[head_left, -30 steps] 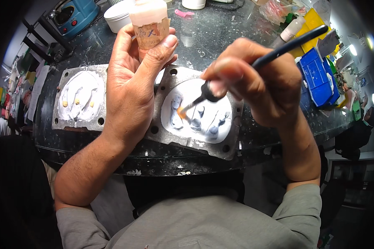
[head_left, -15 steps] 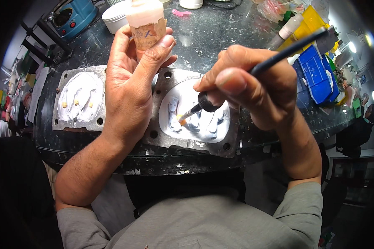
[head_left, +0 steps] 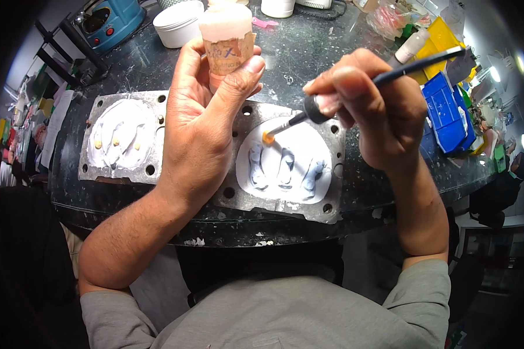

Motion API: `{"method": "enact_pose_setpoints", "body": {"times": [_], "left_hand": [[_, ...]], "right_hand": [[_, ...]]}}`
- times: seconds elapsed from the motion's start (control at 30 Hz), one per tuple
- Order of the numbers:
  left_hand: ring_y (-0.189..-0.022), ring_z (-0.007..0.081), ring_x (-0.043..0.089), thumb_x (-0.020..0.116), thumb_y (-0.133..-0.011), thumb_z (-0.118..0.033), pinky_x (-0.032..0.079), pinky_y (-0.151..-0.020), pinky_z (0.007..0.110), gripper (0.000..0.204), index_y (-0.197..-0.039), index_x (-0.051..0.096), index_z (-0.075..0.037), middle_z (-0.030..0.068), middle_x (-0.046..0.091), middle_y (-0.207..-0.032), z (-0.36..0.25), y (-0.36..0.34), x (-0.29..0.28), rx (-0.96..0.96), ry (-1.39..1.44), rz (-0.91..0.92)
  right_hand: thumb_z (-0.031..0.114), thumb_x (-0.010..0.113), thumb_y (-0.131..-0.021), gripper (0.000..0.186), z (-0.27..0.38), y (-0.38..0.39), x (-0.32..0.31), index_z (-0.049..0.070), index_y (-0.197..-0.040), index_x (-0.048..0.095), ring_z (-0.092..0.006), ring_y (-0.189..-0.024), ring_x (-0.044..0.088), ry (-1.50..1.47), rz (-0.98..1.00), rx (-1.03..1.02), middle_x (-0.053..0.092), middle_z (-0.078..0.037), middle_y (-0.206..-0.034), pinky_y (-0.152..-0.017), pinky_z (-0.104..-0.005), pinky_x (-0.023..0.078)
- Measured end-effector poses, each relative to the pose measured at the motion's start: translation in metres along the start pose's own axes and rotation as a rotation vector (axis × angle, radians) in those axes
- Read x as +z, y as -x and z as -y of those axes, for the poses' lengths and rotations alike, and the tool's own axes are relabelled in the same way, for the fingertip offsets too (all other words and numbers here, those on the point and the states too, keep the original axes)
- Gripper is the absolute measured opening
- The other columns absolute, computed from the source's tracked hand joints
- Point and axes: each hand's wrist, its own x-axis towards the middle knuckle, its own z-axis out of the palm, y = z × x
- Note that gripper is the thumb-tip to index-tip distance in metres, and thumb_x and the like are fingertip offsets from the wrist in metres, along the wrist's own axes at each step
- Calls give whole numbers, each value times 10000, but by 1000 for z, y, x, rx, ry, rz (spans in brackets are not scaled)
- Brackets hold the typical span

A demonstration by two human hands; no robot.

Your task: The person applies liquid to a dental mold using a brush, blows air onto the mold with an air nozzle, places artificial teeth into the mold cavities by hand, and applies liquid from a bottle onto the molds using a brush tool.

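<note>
My left hand [head_left: 201, 125] grips a small translucent container [head_left: 227, 32] wrapped in a stained paper label, held upright above the bench. My right hand [head_left: 378, 116] pinches a black-handled brush [head_left: 410, 64], its orange-tipped bristles at the upper left of a white plaster mould [head_left: 273, 195] with several grayish cavities. This plaster sits in a square metal flask [head_left: 233, 192] with corner holes. At the left, a second metal flask [head_left: 90, 170] holds white plaster [head_left: 113, 110] with several yellowish pieces set in it.
A dark speckled bench [head_left: 285, 61] carries a blue machine [head_left: 116, 23] at the back left, white tubs [head_left: 177, 32], a pink plastic item [head_left: 265, 23], and at the right blue trays [head_left: 445, 110], yellow trays [head_left: 434, 41] and plastic bags [head_left: 390, 17]. A black metal stand [head_left: 52, 52] is at far left.
The brush tip has moved up to the upper left of the plaster, exposing more cavities. My left hand and container have shifted right, and my right hand is slightly higher.
</note>
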Motion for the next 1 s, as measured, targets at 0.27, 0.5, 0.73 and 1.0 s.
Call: {"method": "enact_pose_setpoints", "body": {"times": [0.27,0.5,0.73,1.0], "left_hand": [[-1066,102,611,646,-1039,-182,515,-974,297,353,-1321,488,-39,58,618,-1156,-1,0,0,-3,17,5],[-1070,102,603,653,-1036,-217,499,-974,301,356,-1313,512,-42,53,624,-1154,1,1,-1,-48,70,-17],[-1064,129,624,631,-1036,-235,510,-957,324,381,-1339,482,-57,62,610,-1181,1,-6,-7,-121,255,-46],[-1033,119,622,443,-1102,-165,551,-888,283,302,-1381,400,-57,86,597,-1180,-2,-2,-8,-119,323,-8]], "right_hand": [[405,504,-1101,520,-3,0,1,-50,-968,720,-44,-574,522,-103,63,26,640,-50,-755,-484,-198,375],[387,524,-1095,483,1,-3,8,-41,-958,701,-97,-630,588,-128,91,-53,700,-98,-803,-558,-209,431],[341,580,-1072,412,23,-45,9,-53,-1022,688,-160,-724,705,128,378,-15,692,-84,-778,-626,-305,544],[252,592,-1068,295,43,-81,20,-5,-1193,664,-188,-755,732,286,685,-23,721,-73,-808,-668,-317,563]]}}
